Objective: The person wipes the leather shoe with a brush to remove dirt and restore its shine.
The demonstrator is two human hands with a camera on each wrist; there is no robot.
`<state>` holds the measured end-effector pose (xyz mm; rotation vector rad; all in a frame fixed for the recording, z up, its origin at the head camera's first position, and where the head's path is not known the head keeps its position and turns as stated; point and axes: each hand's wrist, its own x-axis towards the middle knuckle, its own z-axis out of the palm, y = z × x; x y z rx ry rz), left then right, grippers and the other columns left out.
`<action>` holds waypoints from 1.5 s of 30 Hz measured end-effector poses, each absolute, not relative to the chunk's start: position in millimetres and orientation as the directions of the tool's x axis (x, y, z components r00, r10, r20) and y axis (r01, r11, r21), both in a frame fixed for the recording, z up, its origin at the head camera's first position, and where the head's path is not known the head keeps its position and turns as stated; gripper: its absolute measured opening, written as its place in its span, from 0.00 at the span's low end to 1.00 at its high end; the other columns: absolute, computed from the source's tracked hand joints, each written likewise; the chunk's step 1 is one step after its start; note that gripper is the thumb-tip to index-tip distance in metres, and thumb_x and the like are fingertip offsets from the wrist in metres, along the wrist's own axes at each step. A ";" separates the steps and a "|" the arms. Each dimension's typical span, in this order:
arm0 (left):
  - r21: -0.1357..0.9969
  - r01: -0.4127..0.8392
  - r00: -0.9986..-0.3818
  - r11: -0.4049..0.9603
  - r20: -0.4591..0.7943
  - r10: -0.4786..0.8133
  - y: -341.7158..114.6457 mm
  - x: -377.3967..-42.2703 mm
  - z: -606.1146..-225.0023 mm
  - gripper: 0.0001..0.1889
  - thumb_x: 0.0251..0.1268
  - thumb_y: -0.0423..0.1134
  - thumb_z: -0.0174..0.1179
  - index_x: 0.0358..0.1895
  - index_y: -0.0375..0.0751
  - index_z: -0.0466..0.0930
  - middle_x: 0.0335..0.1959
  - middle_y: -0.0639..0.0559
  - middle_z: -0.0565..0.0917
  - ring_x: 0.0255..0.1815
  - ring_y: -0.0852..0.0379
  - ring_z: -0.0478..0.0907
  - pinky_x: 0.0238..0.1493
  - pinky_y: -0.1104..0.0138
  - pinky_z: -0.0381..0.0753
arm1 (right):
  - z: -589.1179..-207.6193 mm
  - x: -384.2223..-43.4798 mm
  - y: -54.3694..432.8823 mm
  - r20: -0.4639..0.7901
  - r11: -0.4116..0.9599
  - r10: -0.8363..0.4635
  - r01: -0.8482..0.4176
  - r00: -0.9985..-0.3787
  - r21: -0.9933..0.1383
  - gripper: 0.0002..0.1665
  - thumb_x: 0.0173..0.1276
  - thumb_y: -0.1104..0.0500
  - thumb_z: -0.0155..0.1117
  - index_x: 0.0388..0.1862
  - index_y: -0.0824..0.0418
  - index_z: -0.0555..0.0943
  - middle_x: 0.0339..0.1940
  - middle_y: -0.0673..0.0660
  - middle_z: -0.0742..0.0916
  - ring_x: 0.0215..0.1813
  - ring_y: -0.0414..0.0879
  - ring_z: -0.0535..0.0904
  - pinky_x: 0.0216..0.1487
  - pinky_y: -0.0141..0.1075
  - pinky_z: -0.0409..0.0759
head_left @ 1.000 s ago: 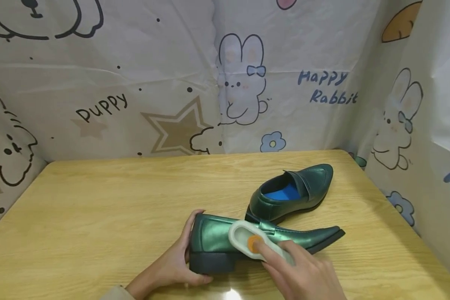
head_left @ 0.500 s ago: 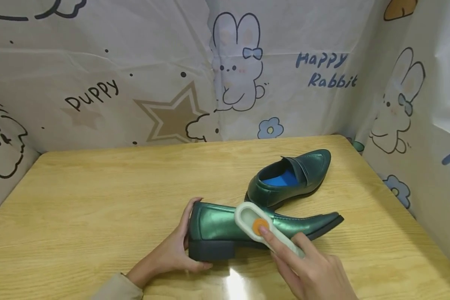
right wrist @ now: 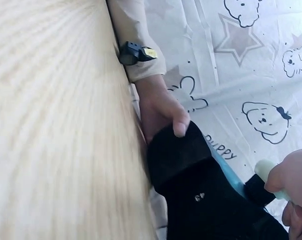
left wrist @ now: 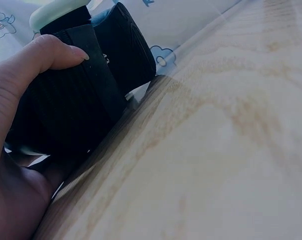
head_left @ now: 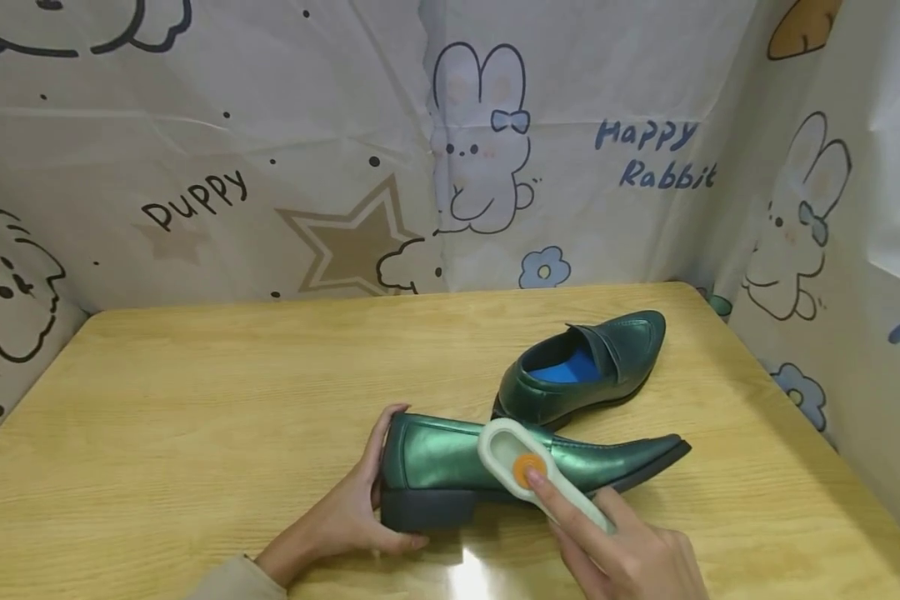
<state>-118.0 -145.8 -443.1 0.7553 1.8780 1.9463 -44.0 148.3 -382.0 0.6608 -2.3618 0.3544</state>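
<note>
A green metallic loafer [head_left: 450, 454] lies on its side, its black sole towards me and its toe to the right. My left hand [head_left: 352, 508] grips it by the heel. In the left wrist view the thumb [left wrist: 56, 52] presses on the bottom of the black heel. My right hand [head_left: 626, 546] holds a pale green brush [head_left: 504, 446] against the loafer's upturned side, index finger on the brush's orange button [head_left: 528, 469]. The right wrist view shows the brush's dark head [right wrist: 259, 190] touching the loafer; its bristles cannot be made out singly.
Behind the held loafer stands a second green loafer [head_left: 585, 367], upright, with a blue insole [head_left: 567, 369]. Both are on a wooden table [head_left: 217, 400]. A white cloth [head_left: 307, 108] printed with cartoon animals hangs behind the table and along its right side.
The brush has slid a little to the right along the loafer's side, towards the toe, with the right hand. The left hand keeps its grip on the heel. The head view shifted slightly.
</note>
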 end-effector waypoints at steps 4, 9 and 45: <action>0.989 0.132 -0.804 -0.062 0.143 0.577 -148.2 -118.5 -442.6 0.66 0.41 0.26 0.74 0.75 0.63 0.32 0.67 0.33 0.52 0.60 0.36 0.67 0.55 0.62 0.76 | -390.7 -37.2 137.9 0.643 0.841 -0.398 -0.541 -0.654 -0.029 0.28 0.76 0.41 0.31 0.63 0.37 0.76 0.21 0.39 0.62 0.20 0.26 0.43 0.18 0.17 0.42; 0.989 0.130 -0.804 -0.069 0.146 0.576 -149.9 -119.8 -442.1 0.66 0.41 0.26 0.74 0.75 0.63 0.32 0.67 0.33 0.51 0.60 0.35 0.66 0.55 0.62 0.76 | -396.5 -33.9 131.4 0.635 0.833 -0.419 -0.553 -0.650 -0.016 0.28 0.76 0.43 0.30 0.64 0.36 0.76 0.22 0.39 0.58 0.21 0.26 0.40 0.20 0.17 0.38; 0.979 0.149 -0.820 -0.137 0.200 0.537 -144.9 -116.4 -442.6 0.64 0.38 0.23 0.74 0.76 0.57 0.38 0.66 0.32 0.59 0.61 0.45 0.71 0.55 0.61 0.77 | -399.4 -39.8 150.4 0.712 0.803 -0.362 -0.589 -0.602 -0.090 0.25 0.77 0.44 0.39 0.57 0.46 0.83 0.21 0.41 0.64 0.19 0.27 0.47 0.18 0.16 0.44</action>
